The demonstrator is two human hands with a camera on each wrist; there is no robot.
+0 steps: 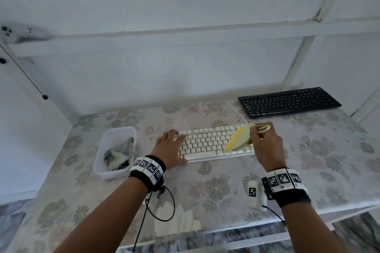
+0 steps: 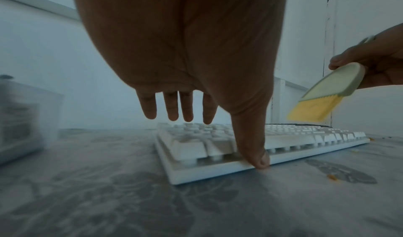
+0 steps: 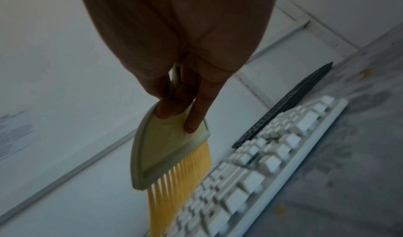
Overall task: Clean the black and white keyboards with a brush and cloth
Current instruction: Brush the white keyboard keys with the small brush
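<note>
The brushing step on the white keyboard (image 1: 213, 142) looks to be in hand: the right hand (image 1: 267, 144) grips the brush (image 1: 239, 138) by its handle, yellow bristles angled over the right-hand keys, while the left hand (image 1: 170, 147) lies flat with straight fingers on the left end, thumb at the front edge, steadying it. Next probably calls for short, light strokes toward bare worktop (image 1: 216, 187). There is room in front and right; the black keyboard (image 1: 287, 101) waits at the back right, and the cloth (image 1: 119, 155) sits in a tub (image 1: 102, 170) just left.
</note>
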